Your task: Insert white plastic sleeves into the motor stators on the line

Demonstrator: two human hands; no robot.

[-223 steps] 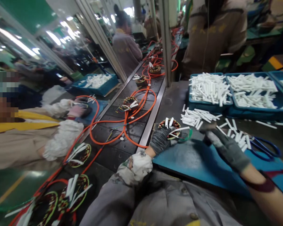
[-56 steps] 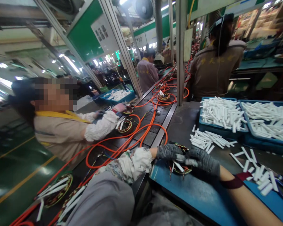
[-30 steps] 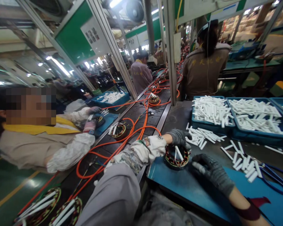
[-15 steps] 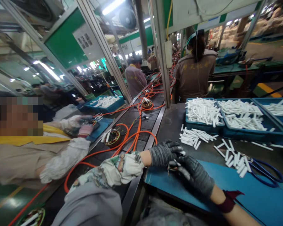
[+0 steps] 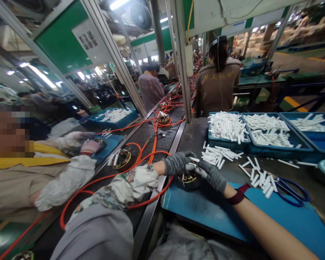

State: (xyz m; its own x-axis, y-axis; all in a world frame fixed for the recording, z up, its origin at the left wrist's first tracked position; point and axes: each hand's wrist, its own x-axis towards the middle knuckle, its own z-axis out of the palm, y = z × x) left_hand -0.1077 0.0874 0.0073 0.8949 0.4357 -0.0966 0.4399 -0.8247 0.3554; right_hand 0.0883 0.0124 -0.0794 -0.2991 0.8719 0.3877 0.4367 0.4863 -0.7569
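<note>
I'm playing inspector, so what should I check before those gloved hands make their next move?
1. Left hand at the wound ring: ok.
2. Right hand there too: ok.
3. White tube by the fingers: ok. Which hand grips it: cannot tell.
4. Inside of the ring tidy: cannot tell, gloves cover much of it.
5. Scissors apart from both hands: ok.
6. Orange cable away from the left sleeve: not ok, it runs close.
</note>
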